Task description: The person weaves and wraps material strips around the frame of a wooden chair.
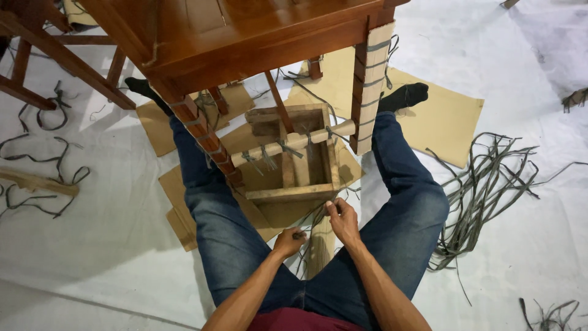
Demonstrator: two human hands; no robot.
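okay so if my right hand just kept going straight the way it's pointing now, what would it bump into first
Most likely the near rail of the small wooden frame between your legs. Your right hand, pinching grey strips, points up and slightly left, with the rail just ahead. Depth is hard to judge, so it might pass above it.

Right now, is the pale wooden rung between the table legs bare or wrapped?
Partly wrapped: grey straps are knotted around the pale wooden rung, with bare wood between them.

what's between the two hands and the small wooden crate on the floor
In the head view, a bundle of grey strips runs from the left hand and right hand toward the wooden crate, over cardboard.
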